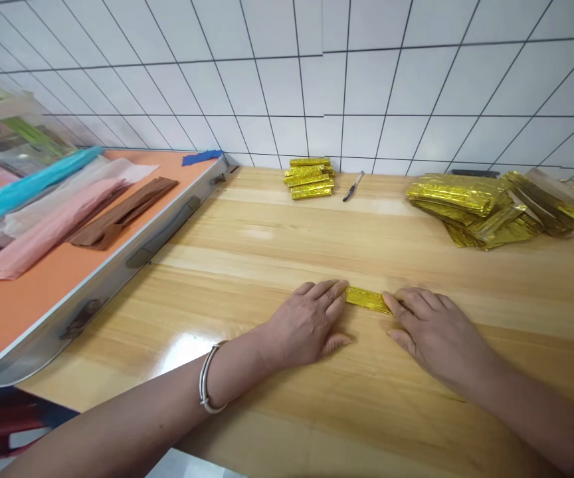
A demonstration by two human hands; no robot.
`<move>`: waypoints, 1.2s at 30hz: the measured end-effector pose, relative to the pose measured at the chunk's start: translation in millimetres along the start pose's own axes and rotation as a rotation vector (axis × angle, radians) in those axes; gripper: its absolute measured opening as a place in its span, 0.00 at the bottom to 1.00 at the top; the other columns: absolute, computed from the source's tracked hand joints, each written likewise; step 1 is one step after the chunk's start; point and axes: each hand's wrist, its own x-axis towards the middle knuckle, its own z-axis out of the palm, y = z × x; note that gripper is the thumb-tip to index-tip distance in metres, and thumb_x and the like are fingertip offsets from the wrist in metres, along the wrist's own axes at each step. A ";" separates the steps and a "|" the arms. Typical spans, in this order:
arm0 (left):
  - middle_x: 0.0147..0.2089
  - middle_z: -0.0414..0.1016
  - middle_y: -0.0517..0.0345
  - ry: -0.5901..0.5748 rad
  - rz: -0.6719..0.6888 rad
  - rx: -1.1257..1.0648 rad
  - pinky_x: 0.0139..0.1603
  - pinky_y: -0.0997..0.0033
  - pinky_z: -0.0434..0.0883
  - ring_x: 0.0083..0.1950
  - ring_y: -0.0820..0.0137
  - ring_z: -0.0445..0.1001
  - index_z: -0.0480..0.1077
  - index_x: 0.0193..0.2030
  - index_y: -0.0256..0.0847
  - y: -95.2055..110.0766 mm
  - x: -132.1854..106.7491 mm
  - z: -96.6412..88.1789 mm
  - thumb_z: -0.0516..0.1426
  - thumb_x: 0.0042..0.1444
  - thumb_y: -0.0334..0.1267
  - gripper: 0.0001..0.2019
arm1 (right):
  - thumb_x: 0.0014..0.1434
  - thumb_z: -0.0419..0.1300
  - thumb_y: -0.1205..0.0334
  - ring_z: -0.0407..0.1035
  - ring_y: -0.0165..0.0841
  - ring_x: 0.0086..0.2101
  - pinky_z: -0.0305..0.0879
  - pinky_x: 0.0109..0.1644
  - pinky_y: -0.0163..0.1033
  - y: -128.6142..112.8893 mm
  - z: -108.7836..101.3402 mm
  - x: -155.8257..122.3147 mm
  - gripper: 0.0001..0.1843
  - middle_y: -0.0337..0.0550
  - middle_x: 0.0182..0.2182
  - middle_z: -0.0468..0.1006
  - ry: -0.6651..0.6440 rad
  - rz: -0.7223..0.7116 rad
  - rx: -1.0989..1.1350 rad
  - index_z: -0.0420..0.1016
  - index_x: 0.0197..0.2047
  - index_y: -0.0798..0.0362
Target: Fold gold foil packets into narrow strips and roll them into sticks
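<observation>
A folded gold foil strip [368, 300] lies flat on the wooden table between my hands. My left hand [311, 320] presses its bent fingertips on the strip's left end, with the thumb apart on the tabletop. At the right end, the fingers of my right hand [429, 326] hold the strip down, the thumb a little nearer to me. Both ends of the strip are partly hidden under the fingers. Farther back sits a small stack of similar folded gold strips [311, 178], and a pen [353, 186] lies beside it.
Wider gold foil sheets and packets [471, 206] are heaped at the back right. On the left stands an orange-topped folding table [132, 262] bearing brown crepe paper [122, 212], pink paper [52, 229] and blue paper [32, 188]. A tiled wall [287, 86] closes off the back.
</observation>
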 end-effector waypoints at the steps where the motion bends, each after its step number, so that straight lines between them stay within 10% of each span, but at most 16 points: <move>1: 0.66 0.55 0.41 0.013 0.003 -0.018 0.60 0.54 0.59 0.65 0.53 0.56 0.57 0.62 0.31 -1.7 0.6 -0.2 0.44 0.61 0.58 0.33 | 0.64 0.50 0.55 0.60 0.46 0.50 0.58 0.50 0.50 2.3 0.0 -2.5 0.24 0.54 0.50 0.70 0.008 0.006 0.016 0.65 0.59 0.59; 12: 0.42 0.71 0.53 0.132 -0.097 -0.245 0.47 0.67 0.65 0.45 0.67 0.68 0.69 0.37 0.39 -28.6 33.3 4.8 0.52 0.61 0.40 0.08 | 0.62 0.53 0.57 0.63 0.40 0.42 0.60 0.45 0.46 15.3 11.4 12.1 0.14 0.48 0.41 0.73 0.108 0.151 0.315 0.73 0.47 0.51; 21: 0.34 0.69 0.58 -0.169 -0.014 -0.297 0.35 0.72 0.64 0.35 0.70 0.67 0.66 0.34 0.39 -43.7 59.3 -20.5 0.59 0.51 0.37 0.07 | 0.59 0.56 0.58 0.62 0.40 0.42 0.58 0.45 0.46 17.4 -0.6 22.5 0.11 0.46 0.38 0.72 -0.013 0.155 0.370 0.70 0.45 0.51; 27: 0.34 0.69 0.58 0.023 0.052 -0.223 0.37 0.73 0.63 0.36 0.71 0.67 0.64 0.34 0.39 -40.6 50.0 -8.8 0.53 0.59 0.34 0.03 | 0.59 0.56 0.64 0.62 0.34 0.34 0.58 0.36 0.38 16.6 -11.1 29.0 0.06 0.41 0.30 0.70 -0.080 0.164 0.500 0.64 0.30 0.52; 36: 0.37 0.72 0.55 0.243 0.358 0.342 0.38 0.67 0.60 0.39 0.69 0.67 0.65 0.36 0.40 -65.7 80.6 -2.1 0.44 0.65 0.32 0.11 | 0.63 0.49 0.70 0.60 0.36 0.33 0.54 0.39 0.43 50.7 -1.4 54.1 0.12 0.44 0.28 0.70 0.179 -0.185 -0.194 0.69 0.31 0.53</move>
